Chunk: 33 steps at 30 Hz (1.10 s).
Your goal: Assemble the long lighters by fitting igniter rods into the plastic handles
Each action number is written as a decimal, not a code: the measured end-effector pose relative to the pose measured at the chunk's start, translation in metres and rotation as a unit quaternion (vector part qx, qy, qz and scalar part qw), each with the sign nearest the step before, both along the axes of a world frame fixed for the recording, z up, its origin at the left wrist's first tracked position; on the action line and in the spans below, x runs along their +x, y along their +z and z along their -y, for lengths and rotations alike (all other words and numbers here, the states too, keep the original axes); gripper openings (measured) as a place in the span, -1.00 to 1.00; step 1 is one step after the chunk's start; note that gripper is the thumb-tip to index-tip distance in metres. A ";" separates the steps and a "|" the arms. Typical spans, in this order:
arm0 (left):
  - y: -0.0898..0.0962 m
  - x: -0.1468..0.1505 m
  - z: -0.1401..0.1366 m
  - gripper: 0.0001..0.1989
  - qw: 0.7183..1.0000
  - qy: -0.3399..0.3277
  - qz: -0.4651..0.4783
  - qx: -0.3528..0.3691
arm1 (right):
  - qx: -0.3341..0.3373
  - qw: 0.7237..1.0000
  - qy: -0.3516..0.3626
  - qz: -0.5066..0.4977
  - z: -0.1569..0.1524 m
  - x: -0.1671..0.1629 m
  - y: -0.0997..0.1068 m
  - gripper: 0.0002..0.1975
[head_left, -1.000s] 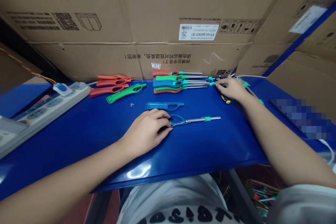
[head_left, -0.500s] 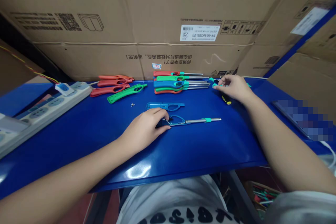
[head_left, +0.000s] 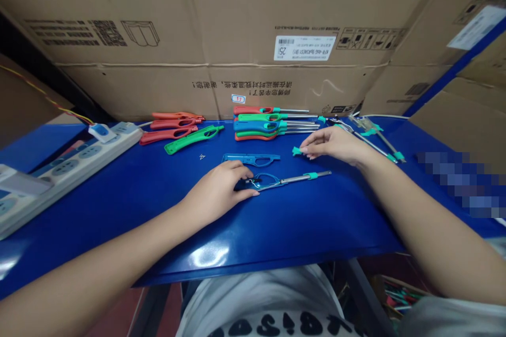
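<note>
My left hand [head_left: 219, 187] is closed around the handle end of a part-built blue long-nosed lighter [head_left: 269, 182], whose open half shell, wiring and metal tube show beyond the fingertips. A teal collar [head_left: 312, 176] sits on that tube. Just behind lies a separate blue handle half [head_left: 255, 159], flat on the table. My right hand [head_left: 330, 145] pinches a small teal plastic piece [head_left: 297, 151], probably a trigger, in its fingertips above the table, right of the blue handle half.
Behind my hands lies a stack of lighters [head_left: 256, 126] with metal tubes. Red handle halves [head_left: 174, 125] and a green one [head_left: 193, 139] lie to the left. Loose tubes and teal parts [head_left: 371, 131] are at the right. A power strip [head_left: 85, 155] and cardboard [head_left: 221, 47] border the table [head_left: 316, 221].
My right hand has moved left and nearer from the loose parts, carrying the teal piece. My left hand keeps its grip on the lighter. The view has shifted slightly.
</note>
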State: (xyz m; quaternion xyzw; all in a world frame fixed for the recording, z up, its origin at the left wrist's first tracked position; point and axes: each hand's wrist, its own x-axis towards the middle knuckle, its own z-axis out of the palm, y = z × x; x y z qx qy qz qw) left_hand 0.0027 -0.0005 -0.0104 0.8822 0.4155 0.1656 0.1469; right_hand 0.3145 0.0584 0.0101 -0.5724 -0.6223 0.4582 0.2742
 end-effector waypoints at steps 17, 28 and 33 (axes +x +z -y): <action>0.002 0.006 0.004 -0.70 0.998 -0.021 0.045 -0.026 | 0.261 0.916 0.211 0.221 0.007 -0.004 -0.008 -0.73; -0.001 0.007 0.007 -0.73 0.999 -0.017 0.035 -0.021 | 0.300 0.887 0.320 0.142 0.035 -0.045 -0.011 -0.89; -0.004 0.007 0.006 -0.73 0.999 -0.020 0.033 -0.012 | 0.308 0.883 0.324 0.141 0.036 -0.050 -0.015 -0.87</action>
